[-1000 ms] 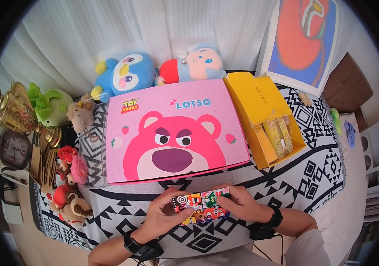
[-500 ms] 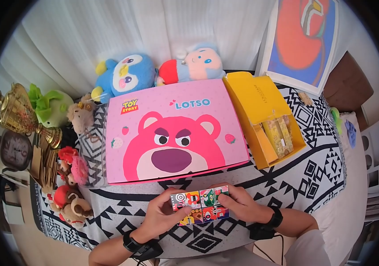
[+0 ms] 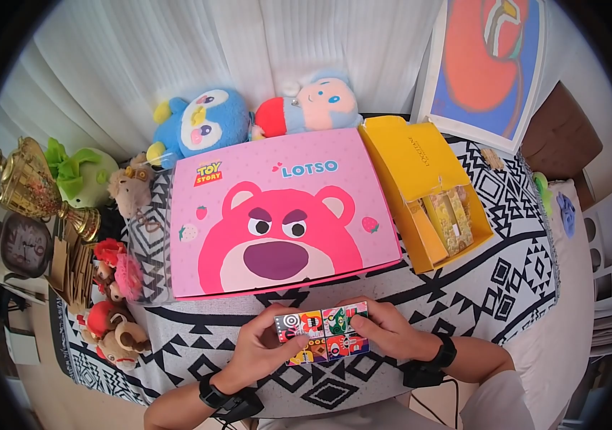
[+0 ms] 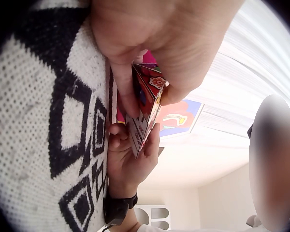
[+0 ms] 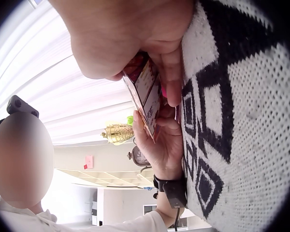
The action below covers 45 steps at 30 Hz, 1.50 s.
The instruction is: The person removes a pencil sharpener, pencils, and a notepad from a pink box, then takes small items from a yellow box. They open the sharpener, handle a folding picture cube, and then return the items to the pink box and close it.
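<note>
A small block of colourful printed panels is held between both hands above the patterned cloth, near its front edge. The left hand grips its left end, thumb across the top face. At the right end the right hand pinches it, thumb on the upper face and fingers behind. In the left wrist view the block shows tilted edge-on, with fingers on both sides. The right wrist view shows the block's white and printed side; its far face is hidden.
A pink bear box lies just beyond the hands, beside an open yellow box. Plush toys stand behind. To the left are a gold trophy, a clock and more plush toys.
The block has shifted very slightly to the left and its top face shows a little more squarely. Both hands keep their hold on it.
</note>
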Tool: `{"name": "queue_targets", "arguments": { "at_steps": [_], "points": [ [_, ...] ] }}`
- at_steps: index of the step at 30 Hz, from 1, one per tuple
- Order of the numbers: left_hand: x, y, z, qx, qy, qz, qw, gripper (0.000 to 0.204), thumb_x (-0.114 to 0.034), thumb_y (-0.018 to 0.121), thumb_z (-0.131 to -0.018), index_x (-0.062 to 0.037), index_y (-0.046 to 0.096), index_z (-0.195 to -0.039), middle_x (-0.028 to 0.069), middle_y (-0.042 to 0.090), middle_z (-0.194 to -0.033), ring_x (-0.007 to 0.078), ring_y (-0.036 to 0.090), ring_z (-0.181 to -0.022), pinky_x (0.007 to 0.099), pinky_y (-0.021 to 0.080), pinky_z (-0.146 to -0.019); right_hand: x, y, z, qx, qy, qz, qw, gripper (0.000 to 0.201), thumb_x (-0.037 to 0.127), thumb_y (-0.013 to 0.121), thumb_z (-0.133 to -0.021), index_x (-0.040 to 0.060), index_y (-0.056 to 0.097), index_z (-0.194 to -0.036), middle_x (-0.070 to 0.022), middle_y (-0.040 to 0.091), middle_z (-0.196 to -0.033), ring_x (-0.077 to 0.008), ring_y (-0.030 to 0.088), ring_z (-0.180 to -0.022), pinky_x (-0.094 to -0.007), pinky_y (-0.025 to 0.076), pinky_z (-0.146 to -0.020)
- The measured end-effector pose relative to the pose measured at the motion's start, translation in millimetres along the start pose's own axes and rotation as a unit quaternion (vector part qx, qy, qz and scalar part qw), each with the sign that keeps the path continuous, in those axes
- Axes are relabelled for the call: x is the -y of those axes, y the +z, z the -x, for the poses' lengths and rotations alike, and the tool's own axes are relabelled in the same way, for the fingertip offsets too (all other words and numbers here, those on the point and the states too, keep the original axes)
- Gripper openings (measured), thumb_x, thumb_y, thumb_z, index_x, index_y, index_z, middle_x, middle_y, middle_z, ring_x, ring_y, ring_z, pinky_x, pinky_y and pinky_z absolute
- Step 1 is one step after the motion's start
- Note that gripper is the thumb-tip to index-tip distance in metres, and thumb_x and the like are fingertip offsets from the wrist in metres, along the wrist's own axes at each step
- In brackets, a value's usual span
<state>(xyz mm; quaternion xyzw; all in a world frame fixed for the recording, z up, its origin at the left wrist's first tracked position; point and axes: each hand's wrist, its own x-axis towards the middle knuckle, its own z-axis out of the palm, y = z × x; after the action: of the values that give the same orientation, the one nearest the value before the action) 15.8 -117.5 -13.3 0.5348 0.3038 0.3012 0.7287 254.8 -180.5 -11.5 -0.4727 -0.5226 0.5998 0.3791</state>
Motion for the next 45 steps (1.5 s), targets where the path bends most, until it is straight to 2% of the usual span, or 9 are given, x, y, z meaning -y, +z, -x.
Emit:
{"name": "queue_targets", "arguments": {
  "at_steps": [15, 18, 21, 23, 26, 29, 32, 34, 45],
  "points": [
    [3.7, -0.4, -0.9, -0.003, 0.015, -0.019, 1.0, 0.037, 0.004, 0.069, -0.084, 0.0037, 0.057, -0.119, 0.0079, 0.055, -0.108, 0.0144, 0.056, -0.103, 0.0279, 0.049, -0.089, -3.4, 1.3, -1.9, -0.005, -0.012, 0.047, 0.999, 0.034, 0.022, 0.051, -0.099, -0.0031, 0.049, -0.122, -0.0122, 0.066, -0.1, -0.0109, 0.062, -0.084, -0.0273, 0.052, -0.072],
    [4.5, -0.9, -2.9, 0.006, 0.039, -0.046, 0.998, 0.037, 0.005, 0.07, -0.082, 0.0024, 0.059, -0.118, 0.0087, 0.055, -0.109, 0.0155, 0.055, -0.104, 0.028, 0.048, -0.089, -2.3, 3.3, -2.6, -0.015, -0.06, 0.081, 0.995, 0.034, 0.02, 0.054, -0.098, -0.0034, 0.049, -0.122, -0.0127, 0.066, -0.099, -0.0113, 0.063, -0.083, -0.0266, 0.052, -0.07],
    [4.2, -0.7, -3.3, 0.008, 0.054, -0.059, 0.997, 0.036, 0.005, 0.071, -0.081, 0.001, 0.061, -0.116, 0.0094, 0.056, -0.111, 0.0163, 0.055, -0.105, 0.028, 0.048, -0.089, -5.1, 2.4, -4.0, -0.011, -0.032, 0.075, 0.997, 0.034, 0.02, 0.055, -0.097, -0.0034, 0.048, -0.121, -0.0144, 0.065, -0.103, -0.015, 0.064, -0.088, -0.0285, 0.052, -0.074],
    [4.0, -0.6, -3.4, 0.006, 0.049, -0.06, 0.997, 0.036, 0.004, 0.071, -0.08, 0.0003, 0.062, -0.115, 0.0098, 0.056, -0.111, 0.0166, 0.055, -0.106, 0.028, 0.048, -0.089, -8.5, 2.5, -6.4, -0.001, -0.09, 0.067, 0.994, 0.035, 0.018, 0.056, -0.097, -0.0029, 0.044, -0.122, -0.0175, 0.059, -0.113, -0.0209, 0.061, -0.101, -0.0318, 0.049, -0.085],
    [4.1, -0.3, -4.4, 0.016, 0.101, -0.128, 0.987, 0.036, 0.004, 0.071, -0.081, -0.0019, 0.064, -0.116, 0.0114, 0.057, -0.115, 0.0176, 0.055, -0.108, 0.0286, 0.049, -0.089, -4.4, 3.3, -8.1, 0.018, -0.129, 0.09, 0.987, 0.034, 0.016, 0.055, -0.096, -0.0021, 0.041, -0.122, -0.0192, 0.052, -0.121, -0.0251, 0.056, -0.111, -0.0348, 0.044, -0.094],
    [3.3, -0.2, -4.0, 0.032, 0.075, -0.103, 0.991, 0.038, 0.003, 0.071, -0.081, -0.0038, 0.064, -0.117, 0.0129, 0.057, -0.12, 0.0193, 0.056, -0.111, 0.0293, 0.05, -0.089, -5.1, 2.4, -7.8, 0.028, -0.134, 0.085, 0.987, 0.034, 0.013, 0.054, -0.096, -0.0017, 0.039, -0.122, -0.0192, 0.049, -0.122, -0.0265, 0.053, -0.113, -0.0357, 0.042, -0.096],
    [1.7, 0.4, -2.7, 0.05, 0.089, -0.119, 0.988, 0.04, 0.002, 0.071, -0.082, -0.0049, 0.064, -0.12, 0.0135, 0.057, -0.123, 0.0206, 0.058, -0.11, 0.0299, 0.052, -0.088, -3.4, 0.8, -9.0, 0.032, -0.18, 0.104, 0.978, 0.032, 0.012, 0.054, -0.096, -0.0016, 0.039, -0.121, -0.0189, 0.05, -0.12, -0.0269, 0.054, -0.111, -0.0359, 0.043, -0.095],
    [0.0, 4.2, -0.1, 0.064, 0.114, -0.174, 0.976, 0.042, 0.001, 0.071, -0.081, -0.0061, 0.063, -0.122, 0.0131, 0.058, -0.121, 0.0209, 0.06, -0.108, 0.0302, 0.053, -0.086, -6.4, -0.2, -8.3, 0.032, -0.173, 0.099, 0.98, 0.031, 0.013, 0.054, -0.096, -0.0015, 0.039, -0.12, -0.0188, 0.049, -0.12, -0.0272, 0.054, -0.111, -0.036, 0.043, -0.095],
    [5.6, 7.0, 2.6, 0.046, 0.119, -0.172, 0.977, 0.042, 0.0, 0.073, -0.08, -0.0061, 0.064, -0.12, 0.0138, 0.061, -0.119, 0.022, 0.063, -0.103, 0.0303, 0.053, -0.086, -7.5, 1.4, -5.8, 0.027, -0.18, 0.094, 0.979, 0.027, 0.014, 0.052, -0.098, -0.0018, 0.04, -0.116, -0.0184, 0.049, -0.118, -0.027, 0.055, -0.107, -0.0357, 0.044, -0.092]
  ]
}}
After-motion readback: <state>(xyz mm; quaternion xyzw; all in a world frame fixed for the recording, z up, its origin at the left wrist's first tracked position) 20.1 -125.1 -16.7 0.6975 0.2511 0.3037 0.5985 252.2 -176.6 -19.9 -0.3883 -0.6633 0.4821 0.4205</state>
